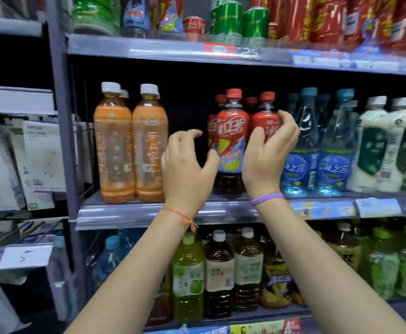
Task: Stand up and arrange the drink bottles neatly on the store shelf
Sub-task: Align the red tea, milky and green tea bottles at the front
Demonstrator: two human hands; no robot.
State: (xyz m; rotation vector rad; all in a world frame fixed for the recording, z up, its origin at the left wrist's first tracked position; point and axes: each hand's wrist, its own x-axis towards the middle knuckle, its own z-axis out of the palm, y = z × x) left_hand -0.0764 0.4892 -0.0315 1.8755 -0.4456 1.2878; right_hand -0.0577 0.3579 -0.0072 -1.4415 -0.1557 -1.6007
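Observation:
On the middle shelf [221, 208] stand upright orange juice bottles [129, 145], red-capped iced tea bottles [232, 131], blue water bottles [317, 150] and white-and-green bottles [380, 145]. My left hand [187, 169] hovers in front of the gap between the orange and red bottles. Its fingers are loosely curled and hold nothing, and its thumb is right by the front red bottle's label. My right hand [269, 153] is cupped round the right-hand red tea bottle [265, 116], thumb on its front and fingers at its right side.
The top shelf [197, 49] carries green and red drinks. The lower shelf [269, 314] holds several green and brown tea bottles. Packaged goods [38, 160] hang on a rack at the left. Price tags line the shelf edges.

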